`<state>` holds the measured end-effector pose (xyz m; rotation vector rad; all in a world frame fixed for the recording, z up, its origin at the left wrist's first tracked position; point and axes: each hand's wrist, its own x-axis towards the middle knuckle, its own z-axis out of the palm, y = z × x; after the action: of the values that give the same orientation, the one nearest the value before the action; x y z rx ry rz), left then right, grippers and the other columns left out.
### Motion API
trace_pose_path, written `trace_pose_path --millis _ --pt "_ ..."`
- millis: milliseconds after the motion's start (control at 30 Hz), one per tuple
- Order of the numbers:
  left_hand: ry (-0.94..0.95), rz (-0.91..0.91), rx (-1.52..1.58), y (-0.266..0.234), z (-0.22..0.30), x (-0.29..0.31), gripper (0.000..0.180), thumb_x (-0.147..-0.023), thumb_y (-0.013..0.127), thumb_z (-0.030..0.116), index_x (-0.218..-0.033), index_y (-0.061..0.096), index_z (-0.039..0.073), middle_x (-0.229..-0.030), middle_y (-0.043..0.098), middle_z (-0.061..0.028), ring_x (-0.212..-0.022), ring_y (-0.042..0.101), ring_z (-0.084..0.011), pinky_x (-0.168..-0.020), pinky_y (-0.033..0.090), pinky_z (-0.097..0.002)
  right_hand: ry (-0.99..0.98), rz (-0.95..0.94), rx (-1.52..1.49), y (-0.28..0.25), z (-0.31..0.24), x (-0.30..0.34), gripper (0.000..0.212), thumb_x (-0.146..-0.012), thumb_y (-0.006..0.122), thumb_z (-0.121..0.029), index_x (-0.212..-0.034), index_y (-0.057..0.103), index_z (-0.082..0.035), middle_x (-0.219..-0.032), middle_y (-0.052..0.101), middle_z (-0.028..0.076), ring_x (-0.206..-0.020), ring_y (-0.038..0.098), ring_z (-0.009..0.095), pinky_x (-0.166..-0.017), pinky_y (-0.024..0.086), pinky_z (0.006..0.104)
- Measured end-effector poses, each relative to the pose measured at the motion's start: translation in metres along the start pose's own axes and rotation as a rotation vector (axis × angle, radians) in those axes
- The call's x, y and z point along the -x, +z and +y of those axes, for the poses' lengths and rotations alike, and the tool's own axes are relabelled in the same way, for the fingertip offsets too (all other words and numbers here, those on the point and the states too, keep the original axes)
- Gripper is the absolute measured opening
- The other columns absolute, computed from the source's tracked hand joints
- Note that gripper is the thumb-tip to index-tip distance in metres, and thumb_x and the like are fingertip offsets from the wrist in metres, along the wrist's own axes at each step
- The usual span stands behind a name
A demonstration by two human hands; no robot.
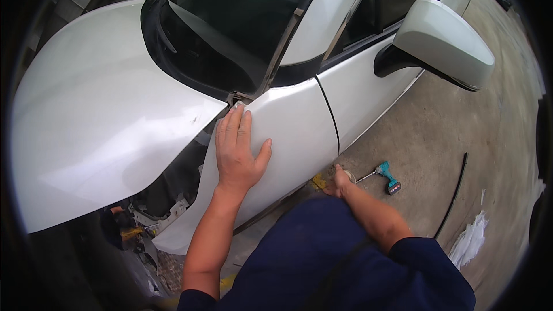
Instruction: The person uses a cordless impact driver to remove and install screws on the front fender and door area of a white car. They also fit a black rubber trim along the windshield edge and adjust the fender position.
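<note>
Dark navy short sleeves and navy trousers, forearms bare.

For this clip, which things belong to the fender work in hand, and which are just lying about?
In hand:
- white fender panel, left hand pressed flat on its top
- right hand down at the panel's lower rear edge; what it grips is unclear

Lying about:
- teal cordless driver on the concrete floor
- black trim strip
- white scrap

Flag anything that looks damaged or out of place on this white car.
The white front fender panel under the left hand stands away from the white bonnet, leaving an open gap. The bonnet has a small dent by that edge.
</note>
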<state>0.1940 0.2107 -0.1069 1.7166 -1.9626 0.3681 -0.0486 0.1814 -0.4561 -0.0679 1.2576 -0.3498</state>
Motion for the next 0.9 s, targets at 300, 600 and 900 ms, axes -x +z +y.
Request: trace_pose_path --millis 300,600,900 --pt "0.100 -0.016 -0.009 0.030 0.018 -0.069 0.072 -0.087 0.074 0.027 -0.143 0.046 -0.008 -0.146 0.049 -0.0271 -0.132 0.050 -0.0418 -0.109 0.042 -0.0486 0.052 -0.170 -0.387 0.052 0.004 -0.019 0.088 -0.093 0.023 -0.079 -0.147 0.046 -0.012 -0.150 0.047 0.015 -0.138 0.043 0.036 -0.110 0.036 0.0590" --pt "-0.125 0.171 0.030 0.049 0.023 -0.095 0.046 -0.092 0.072 0.035 -0.122 0.066 0.000 -0.111 0.065 -0.0135 -0.102 0.063 -0.0311 -0.083 0.053 -0.0392 0.166 -0.149 -0.669 0.062 0.011 -0.041 0.090 -0.092 0.018 -0.084 -0.139 0.055 -0.016 -0.140 0.055 0.007 -0.128 0.050 0.030 -0.105 0.042 0.0562" --pt "-0.371 0.078 0.443 0.046 0.016 -0.110 0.033 -0.083 0.083 0.022 -0.104 0.073 -0.001 -0.086 0.063 -0.0073 -0.078 0.061 -0.0200 -0.072 0.049 -0.0313 0.256 -0.274 -0.767 0.072 0.003 -0.002 0.084 -0.094 0.024 -0.079 -0.139 0.056 -0.016 -0.144 0.055 0.008 -0.130 0.051 0.033 -0.106 0.043 0.0560"
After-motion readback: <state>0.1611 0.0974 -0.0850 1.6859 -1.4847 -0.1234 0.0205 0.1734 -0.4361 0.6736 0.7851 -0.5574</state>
